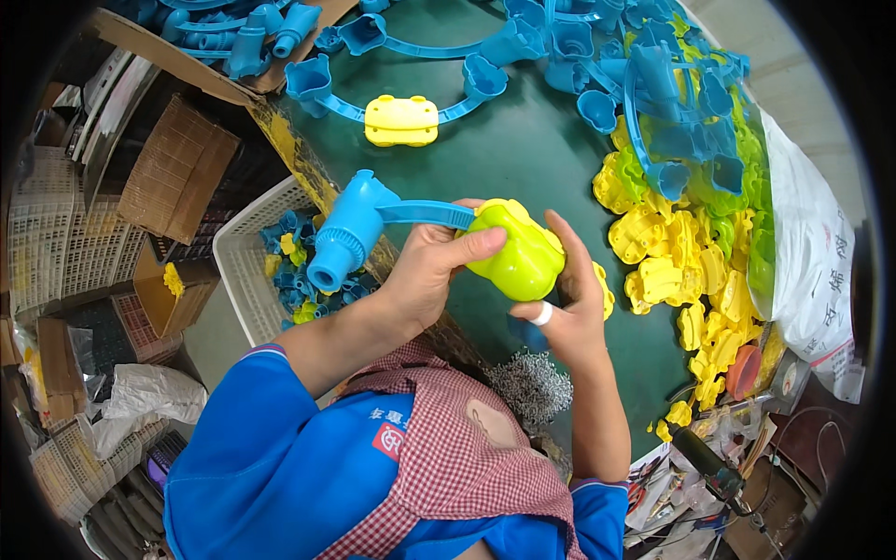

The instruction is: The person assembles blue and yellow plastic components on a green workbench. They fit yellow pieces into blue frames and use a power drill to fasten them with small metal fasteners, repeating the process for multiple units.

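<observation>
Above the bench's near edge, my left hand grips a blue curved plastic arm close to a lime-green rounded shell, its thumb pressed on the shell. A yellow shell half lies against the green one, around the arm's end. Out to the left sticks the arm's thick blue socket end. My right hand, with a white band on its thumb, cups the shell's right side; its inner fingertips are partly hidden. Farther off, a similar blue arm bears a yellow shell.
Loose yellow shells cover the green bench at right, beneath blue arms. A pile of small metal screws sits by my apron. At left stands a white crate of parts. A power screwdriver lies lower right.
</observation>
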Available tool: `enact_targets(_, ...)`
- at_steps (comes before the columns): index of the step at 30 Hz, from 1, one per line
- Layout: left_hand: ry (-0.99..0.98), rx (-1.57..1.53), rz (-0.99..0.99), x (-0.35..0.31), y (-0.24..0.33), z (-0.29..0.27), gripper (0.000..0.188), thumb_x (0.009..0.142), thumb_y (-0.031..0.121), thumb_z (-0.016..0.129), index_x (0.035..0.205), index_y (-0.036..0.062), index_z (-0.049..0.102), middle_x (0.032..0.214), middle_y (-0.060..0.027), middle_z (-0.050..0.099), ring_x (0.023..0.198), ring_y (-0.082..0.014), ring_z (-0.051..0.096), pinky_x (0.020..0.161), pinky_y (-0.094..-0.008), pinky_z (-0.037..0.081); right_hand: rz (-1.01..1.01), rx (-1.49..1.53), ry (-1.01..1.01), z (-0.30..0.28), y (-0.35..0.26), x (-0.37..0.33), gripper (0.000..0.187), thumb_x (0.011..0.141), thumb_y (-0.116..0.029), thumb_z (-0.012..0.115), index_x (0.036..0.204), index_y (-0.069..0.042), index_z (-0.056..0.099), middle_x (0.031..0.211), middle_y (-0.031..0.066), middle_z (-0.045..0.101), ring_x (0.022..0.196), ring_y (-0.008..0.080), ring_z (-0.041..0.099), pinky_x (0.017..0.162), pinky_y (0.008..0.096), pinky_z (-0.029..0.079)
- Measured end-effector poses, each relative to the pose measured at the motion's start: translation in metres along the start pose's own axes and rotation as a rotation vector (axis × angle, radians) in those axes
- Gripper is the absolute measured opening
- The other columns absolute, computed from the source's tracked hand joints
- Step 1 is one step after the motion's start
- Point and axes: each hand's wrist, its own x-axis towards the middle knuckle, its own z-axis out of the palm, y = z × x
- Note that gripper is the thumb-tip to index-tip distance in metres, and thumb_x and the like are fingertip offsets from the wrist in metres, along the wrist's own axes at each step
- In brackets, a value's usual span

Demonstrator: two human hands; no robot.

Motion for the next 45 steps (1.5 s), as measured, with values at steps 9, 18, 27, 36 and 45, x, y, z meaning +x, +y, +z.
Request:
enact_targets(9,-0.022,0.091,-0.098,0.006,0.004,0.005,0.042,0.089,0.043,0.061,0.104,0.0047,0.065,0.096,-0.0039,0.069,0.089,-0.0108,0.064,0.082,-0.0265,0.046,0.253,0.312,0.026,0.002,-0.017,0.005,0.075,0.078,-0.037,0.075,0.135,0.0,0.044,0.104,0.0101,0.063,0.06,0.0125,0.059,0.045,0.0221,0.047)
enact_targets(18,0.077,0.186,-0.029,0.015,-0.007,0.003,0.038,0.086,0.045,0.065,0.094,0.0076,0.067,0.083,-0.0012,0.067,0.072,-0.0055,0.057,0.063,-0.0219,0.038,0.141,0.074,0.162,0.017,-0.013,0.007,0.08,0.072,-0.038,0.079,0.134,0.0,0.044,0.1,0.0102,0.061,0.056,0.0139,0.059,0.044,0.0192,0.043)
enact_targets(27,0.13,0.17,-0.046,0.019,-0.01,0.001,0.044,0.086,0.049,0.063,0.099,0.0073,0.062,0.082,-0.0001,0.062,0.069,-0.0054,0.051,0.062,-0.022,0.037,0.262,-0.057,0.162,0.021,-0.019,0.017,0.077,0.07,-0.021,0.082,0.134,-0.002,0.044,0.102,0.0084,0.062,0.059,0.0073,0.054,0.042,0.0184,0.039)
enact_targets(36,0.025,0.234,-0.127,0.017,-0.005,-0.012,0.043,0.09,0.049,0.057,0.102,0.0087,0.062,0.09,-0.0009,0.065,0.075,-0.0056,0.057,0.065,-0.0208,0.04,0.297,0.017,0.008,0.003,-0.016,0.025,0.081,0.07,-0.024,0.082,0.136,0.0,0.041,0.106,0.0101,0.061,0.063,0.0094,0.057,0.04,0.0199,0.043)
enact_targets(45,-0.028,0.261,-0.036,0.015,0.004,-0.021,0.044,0.088,0.045,0.062,0.107,0.0059,0.061,0.093,-0.0011,0.065,0.079,-0.0066,0.058,0.066,-0.0219,0.041,0.163,0.011,0.054,0.019,-0.005,0.013,0.082,0.07,-0.014,0.082,0.139,-0.004,0.039,0.116,0.0093,0.058,0.095,0.0154,0.059,0.064,0.024,0.051)
